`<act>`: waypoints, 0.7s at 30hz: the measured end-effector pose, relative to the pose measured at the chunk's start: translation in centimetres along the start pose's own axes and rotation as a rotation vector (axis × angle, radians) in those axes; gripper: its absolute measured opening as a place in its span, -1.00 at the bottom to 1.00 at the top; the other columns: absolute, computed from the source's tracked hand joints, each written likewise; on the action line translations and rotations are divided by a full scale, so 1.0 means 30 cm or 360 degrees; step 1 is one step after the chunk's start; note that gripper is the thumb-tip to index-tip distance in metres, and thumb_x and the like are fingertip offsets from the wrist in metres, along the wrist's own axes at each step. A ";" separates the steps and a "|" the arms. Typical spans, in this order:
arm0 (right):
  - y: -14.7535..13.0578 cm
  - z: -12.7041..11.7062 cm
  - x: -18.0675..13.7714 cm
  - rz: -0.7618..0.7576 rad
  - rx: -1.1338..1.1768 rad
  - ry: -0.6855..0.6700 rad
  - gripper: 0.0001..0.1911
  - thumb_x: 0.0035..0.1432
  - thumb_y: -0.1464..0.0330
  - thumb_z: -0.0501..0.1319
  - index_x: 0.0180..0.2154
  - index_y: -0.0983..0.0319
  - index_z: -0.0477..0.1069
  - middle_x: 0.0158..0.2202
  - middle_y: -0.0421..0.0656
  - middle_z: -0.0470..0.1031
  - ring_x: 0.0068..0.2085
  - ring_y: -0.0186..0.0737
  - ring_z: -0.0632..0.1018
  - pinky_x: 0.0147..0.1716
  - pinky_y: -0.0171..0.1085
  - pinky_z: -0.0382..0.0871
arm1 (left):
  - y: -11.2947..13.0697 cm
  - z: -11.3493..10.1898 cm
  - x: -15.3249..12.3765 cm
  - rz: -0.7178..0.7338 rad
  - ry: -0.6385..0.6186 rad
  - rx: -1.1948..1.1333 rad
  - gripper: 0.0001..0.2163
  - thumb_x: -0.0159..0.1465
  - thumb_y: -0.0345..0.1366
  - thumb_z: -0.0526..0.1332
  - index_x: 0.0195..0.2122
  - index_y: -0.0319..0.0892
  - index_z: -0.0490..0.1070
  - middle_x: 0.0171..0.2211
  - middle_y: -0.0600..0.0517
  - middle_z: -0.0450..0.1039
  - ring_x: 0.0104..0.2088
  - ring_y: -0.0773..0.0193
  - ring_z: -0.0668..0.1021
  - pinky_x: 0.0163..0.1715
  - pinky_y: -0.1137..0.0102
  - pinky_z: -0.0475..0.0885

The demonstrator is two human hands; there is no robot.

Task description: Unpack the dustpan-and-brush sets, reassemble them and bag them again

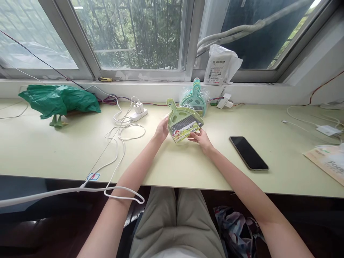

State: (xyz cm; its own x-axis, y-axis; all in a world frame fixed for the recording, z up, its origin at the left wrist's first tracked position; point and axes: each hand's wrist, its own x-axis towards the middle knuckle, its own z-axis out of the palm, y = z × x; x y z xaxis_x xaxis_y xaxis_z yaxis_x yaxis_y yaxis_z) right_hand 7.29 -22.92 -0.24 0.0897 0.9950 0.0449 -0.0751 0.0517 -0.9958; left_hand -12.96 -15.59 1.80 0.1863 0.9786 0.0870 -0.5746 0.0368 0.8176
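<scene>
Between both hands I hold a green mini dustpan and brush set (180, 115) with dark bristles, tilted above the table, its handle pointing away and up to the left. A printed label in clear wrap covers its near edge. My left hand (162, 129) grips the left side, its fingers partly hidden behind the pan. My right hand (201, 139) pinches the lower right corner, thumb on the label. Just behind stands a stack of teal dustpan sets (197, 94) in clear plastic, partly hidden by the held one.
A black phone (248, 153) lies on the table (215, 172) to the right. White cables (118, 143) and a power strip (139, 114) are left of my hands. A green plastic bag (60, 100) sits far left. A white package (220, 66) stands on the sill, near a screwdriver (105, 79).
</scene>
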 end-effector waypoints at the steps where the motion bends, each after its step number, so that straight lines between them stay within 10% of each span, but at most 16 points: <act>1: 0.006 -0.009 0.007 0.0017 -0.0017 0.0060 -0.37 -0.16 0.06 0.43 -0.10 0.15 0.28 -0.30 -0.19 0.58 -0.29 -0.23 0.63 -0.27 -0.20 0.57 | 0.003 -0.008 0.000 -0.0083 -0.0038 0.0049 -0.82 0.22 -0.30 0.22 -0.17 -0.17 0.48 -0.20 0.02 0.57 -0.15 0.25 0.59 -0.05 0.34 0.46; 5: 0.003 -0.053 0.032 -0.0040 -0.0179 0.0258 -0.49 -0.14 0.04 0.38 -0.19 0.15 0.36 -0.40 -0.25 0.51 -0.37 -0.32 0.52 -0.53 -0.40 0.40 | 0.015 -0.051 0.007 -0.0280 -0.0136 0.0279 -0.85 0.17 -0.25 0.31 -0.29 -0.19 0.47 -0.39 0.03 0.54 -0.35 0.33 0.57 -0.14 0.37 0.48; 12: -0.020 -0.103 0.050 -0.0144 0.0069 0.0224 -0.44 -0.16 0.12 0.44 -0.12 0.13 0.38 -0.04 -0.14 0.54 -0.08 -0.18 0.55 -0.18 -0.21 0.52 | -0.027 -0.068 0.012 -0.0311 -0.0350 0.0376 -0.75 0.10 -0.28 0.42 -0.22 -0.20 0.48 -0.24 -0.03 0.57 -0.23 0.29 0.60 0.12 0.16 0.39; 21: -0.014 -0.076 0.041 -0.0072 0.0117 0.0231 -0.40 -0.24 0.15 0.49 -0.13 0.18 0.39 -0.22 -0.13 0.62 -0.19 -0.12 0.61 -0.15 -0.04 0.57 | -0.008 -0.085 0.026 -0.0268 -0.0364 0.0492 -0.68 0.05 -0.32 0.46 -0.16 -0.22 0.54 -0.19 -0.07 0.61 -0.15 0.23 0.61 0.20 0.14 0.33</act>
State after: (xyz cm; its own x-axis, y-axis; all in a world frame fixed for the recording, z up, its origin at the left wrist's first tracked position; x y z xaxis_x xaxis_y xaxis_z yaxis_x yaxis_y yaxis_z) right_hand 9.69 -21.92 0.04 0.2365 0.9689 0.0724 -0.1396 0.1076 -0.9843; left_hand -14.72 -14.32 0.22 0.4493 0.8928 0.0333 -0.2611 0.0955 0.9606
